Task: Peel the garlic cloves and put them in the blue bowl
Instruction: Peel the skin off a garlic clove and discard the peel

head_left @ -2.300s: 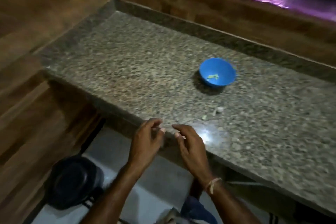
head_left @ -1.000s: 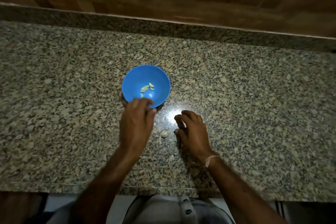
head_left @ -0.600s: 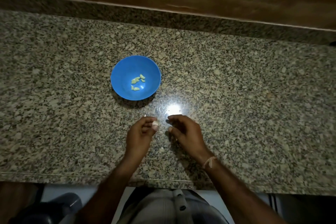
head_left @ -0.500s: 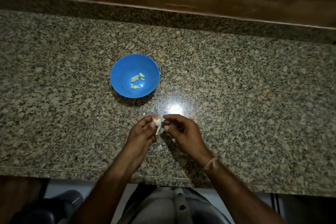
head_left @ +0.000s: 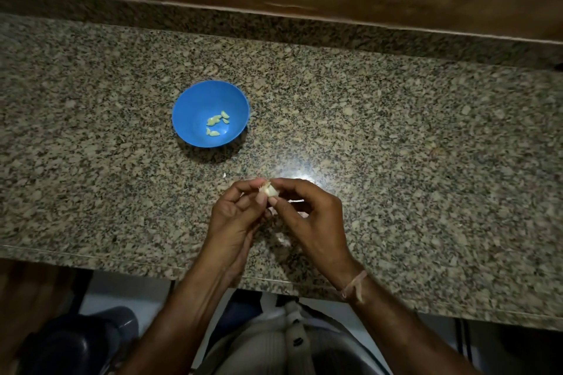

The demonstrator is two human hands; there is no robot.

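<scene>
**New clove lifted from the counter; peeling begins**

Head view: a second ago the left hand was at the rim of the blue bowl (head_left: 180, 106) and an unpeeled garlic clove lay on the granite counter (head_left: 396, 161) between the two hands; now that garlic clove (head_left: 269, 190) is off the stone and held between both sets of fingertips, just in front of the bowl. This looks like the start of another round of peeling, with the skin seemingly still on.

The left hand (head_left: 234, 216) is turned palm-up, its thumb and fingertips pinching the clove's left side; the right hand (head_left: 310, 216) comes in from the other side, fingers curled, thumb and forefinger nipping the clove's right end. Both forearms reach over the counter's near edge; a thin band (head_left: 353, 285) circles the right wrist.

The bowl sits further back and a little left, apart from the hands; a few pale peeled cloves (head_left: 217, 122) lie in its bottom, so part of the job is done. A tiny pale scrap (head_left: 224, 174) lies on the stone near the left fingertips; whether it is skin I cannot tell.
</scene>
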